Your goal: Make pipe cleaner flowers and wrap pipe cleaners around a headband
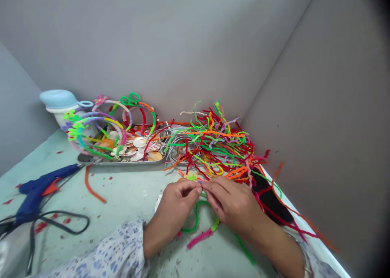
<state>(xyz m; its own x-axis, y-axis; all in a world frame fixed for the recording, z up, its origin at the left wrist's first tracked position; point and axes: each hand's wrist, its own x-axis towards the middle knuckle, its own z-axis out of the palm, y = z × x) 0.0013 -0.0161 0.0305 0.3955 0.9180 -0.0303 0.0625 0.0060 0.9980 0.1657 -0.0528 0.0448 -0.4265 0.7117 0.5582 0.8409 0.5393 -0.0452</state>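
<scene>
My left hand (179, 203) and my right hand (230, 197) meet fingertip to fingertip over the table. Both are closed in a pinch on a fuzzy pipe cleaner (201, 181), of which a short purple stretch shows between them. A yellow-green fuzzy flower (191, 176) sits just beyond the fingertips. Below the hands hangs a curved piece wrapped in pink and lime fuzz (200, 238), partly hidden by my right hand; whether it joins the pinched part I cannot tell. A green pipe cleaner (196, 219) curls beside it.
A large heap of coloured pipe cleaners (222, 140) lies beyond my hands, beside coiled wire hoops (179, 150). Further left, a metal tray (122, 163) holds shells and decorated headbands (117, 123). A blue-lidded container (59, 99), a blue glue gun (39, 188) and its black cord (76, 231) are at left.
</scene>
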